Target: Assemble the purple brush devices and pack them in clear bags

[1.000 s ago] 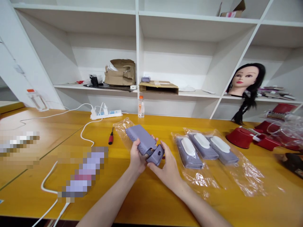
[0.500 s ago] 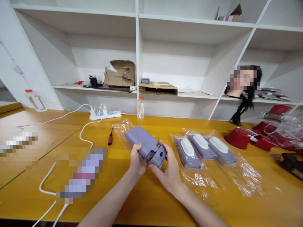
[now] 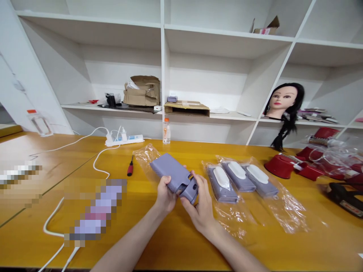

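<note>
Left hand point(image 3: 166, 197) curled closed, gripping the lower side of a purple-grey perforated plastic housing point(image 3: 170, 171), held up just above the yellow wooden table point(image 3: 181, 241), centre of frame. Right hand point(image 3: 200, 212) closed on the darker end piece point(image 3: 190, 192) at the housing's near end, fingers wrapped over it. Dark gap shows at the join; can't tell if the 2 parts are fully seated. So 1 unit is out of its wrapping, an opened clear plastic bag point(image 3: 146, 158) lying just behind it. 3 more units point(image 3: 221, 185) with white tops lie in clear bags to the right, not opened. Red-handled screwdriver point(image 3: 130, 168) lies nearby, untouched. Behind: white power strip point(image 3: 124, 140), plastic bottle point(image 3: 166, 132). Red plastic parts point(image 3: 279, 166) at right edge, mannequin head point(image 3: 283, 102) on shelf, upper right.
</note>
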`<state>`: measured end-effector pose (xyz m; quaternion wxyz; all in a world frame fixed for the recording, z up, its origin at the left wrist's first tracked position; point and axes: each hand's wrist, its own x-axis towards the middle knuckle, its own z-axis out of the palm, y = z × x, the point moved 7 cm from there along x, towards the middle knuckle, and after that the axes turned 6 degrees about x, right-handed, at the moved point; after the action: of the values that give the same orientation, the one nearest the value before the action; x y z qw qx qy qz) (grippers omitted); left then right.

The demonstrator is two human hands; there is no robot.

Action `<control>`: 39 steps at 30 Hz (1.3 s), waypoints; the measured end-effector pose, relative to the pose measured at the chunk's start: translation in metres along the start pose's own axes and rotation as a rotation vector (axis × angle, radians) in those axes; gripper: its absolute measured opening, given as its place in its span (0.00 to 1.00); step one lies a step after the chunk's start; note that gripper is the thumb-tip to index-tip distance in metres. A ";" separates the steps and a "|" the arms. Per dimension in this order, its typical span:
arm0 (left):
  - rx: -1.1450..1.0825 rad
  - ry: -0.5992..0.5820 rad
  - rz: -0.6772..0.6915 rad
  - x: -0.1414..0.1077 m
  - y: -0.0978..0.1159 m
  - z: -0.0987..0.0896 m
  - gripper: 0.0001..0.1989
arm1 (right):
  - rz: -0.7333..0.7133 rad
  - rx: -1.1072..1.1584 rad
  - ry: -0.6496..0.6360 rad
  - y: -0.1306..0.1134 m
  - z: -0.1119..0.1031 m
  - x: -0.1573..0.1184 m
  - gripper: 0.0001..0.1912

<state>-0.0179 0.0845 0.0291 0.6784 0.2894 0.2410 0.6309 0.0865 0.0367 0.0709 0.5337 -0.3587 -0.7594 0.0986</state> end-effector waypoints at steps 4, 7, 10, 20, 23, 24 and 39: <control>-0.033 -0.009 0.010 0.000 -0.002 -0.002 0.26 | -0.030 -0.044 0.027 0.000 -0.003 0.003 0.31; -0.064 -0.012 0.018 0.001 -0.001 -0.002 0.25 | -0.059 -0.050 0.010 -0.001 -0.003 0.005 0.31; -0.073 -0.024 0.016 0.000 0.002 0.001 0.25 | -0.085 -0.059 -0.007 -0.001 -0.003 0.004 0.31; -0.040 -0.040 -0.030 -0.004 -0.003 0.005 0.26 | -0.126 -0.117 0.010 -0.001 -0.002 -0.005 0.31; -0.046 -0.047 -0.038 -0.006 -0.009 0.008 0.24 | -0.107 -0.158 0.018 -0.001 0.001 -0.004 0.33; -0.051 -0.034 -0.039 -0.006 -0.011 0.008 0.24 | -0.093 -0.163 0.017 0.000 0.002 -0.003 0.33; -0.068 -0.054 0.030 -0.012 -0.020 0.014 0.23 | 0.106 -0.027 -0.020 0.005 0.012 -0.010 0.33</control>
<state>0.0051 0.0709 0.0253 0.6846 0.2869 0.1967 0.6406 0.0796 0.0361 0.0556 0.5152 -0.4046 -0.7460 0.1202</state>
